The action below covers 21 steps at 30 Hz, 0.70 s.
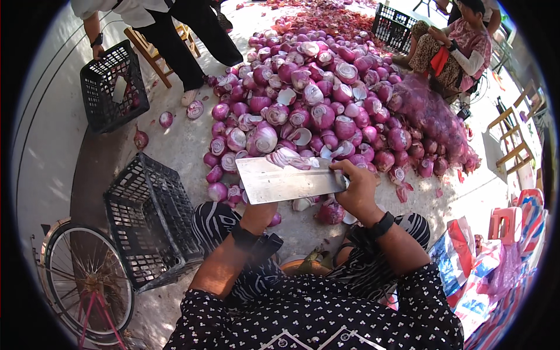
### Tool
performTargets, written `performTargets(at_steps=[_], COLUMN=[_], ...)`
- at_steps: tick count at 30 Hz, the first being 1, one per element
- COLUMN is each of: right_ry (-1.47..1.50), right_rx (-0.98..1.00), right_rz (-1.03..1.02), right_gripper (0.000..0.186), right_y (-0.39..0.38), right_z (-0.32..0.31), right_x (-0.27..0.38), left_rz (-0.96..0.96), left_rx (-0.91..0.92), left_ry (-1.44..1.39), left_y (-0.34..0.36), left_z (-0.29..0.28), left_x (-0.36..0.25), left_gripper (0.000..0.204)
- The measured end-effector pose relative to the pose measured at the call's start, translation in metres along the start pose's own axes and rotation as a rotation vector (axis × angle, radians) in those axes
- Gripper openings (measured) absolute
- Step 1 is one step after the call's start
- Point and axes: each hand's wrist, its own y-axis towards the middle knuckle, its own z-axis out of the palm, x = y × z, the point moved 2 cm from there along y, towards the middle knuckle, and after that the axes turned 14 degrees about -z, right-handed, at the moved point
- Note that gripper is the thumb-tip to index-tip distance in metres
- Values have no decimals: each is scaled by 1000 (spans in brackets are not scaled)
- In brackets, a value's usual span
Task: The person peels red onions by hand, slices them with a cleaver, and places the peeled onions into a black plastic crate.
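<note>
Wrapped around the handle, the right grip (357, 192) holds a broad cleaver (289, 184) over the near edge of a pile of purple onions (326, 114). The left grip (258, 217) is mostly hidden under the blade; whether it is spread, pressed together or pinching something cannot be told. The cleaver's long axis runs left to right along the pile's near edge, rising slightly rightward, handle at the right, blunt end pointing left, flat face up. Pale purple layers (289, 158) show at the blade's far edge, though whether they rest on it or lie behind is hard to make out.

Pale floor (175, 146) borders the pile on the left, where a tilted black crate (157, 216) stands near; striped sheeting (458, 256) lies on the pile's near right. Patterned knees (213, 227) crowd the pile's near side, leaving little room. Far left of the pile, a standing person (143, 11), cut off at the top, grasps a second crate (95, 87). Purple netting (431, 111) blurs onions at the pile's right, near a seated person (475, 49). A bicycle wheel (87, 280), near left of the pile, shows its lower part cluttered and dim.
</note>
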Motion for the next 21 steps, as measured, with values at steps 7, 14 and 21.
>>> performTargets(at_steps=[7,14,21], right_ry=[25,-32,108], right_rx=[-44,-25,-23], right_rz=[-128,-41,335], right_gripper=[43,40,27], right_y=[0,0,-1], right_z=[2,11,7], right_x=[5,-20,-30], left_rz=[-24,63,-24], left_rx=[26,17,157], left_ry=[-78,-83,-441], left_y=[-3,-9,-10], left_z=[21,51,55], left_x=[-19,-46,-73], left_gripper=[51,59,70])
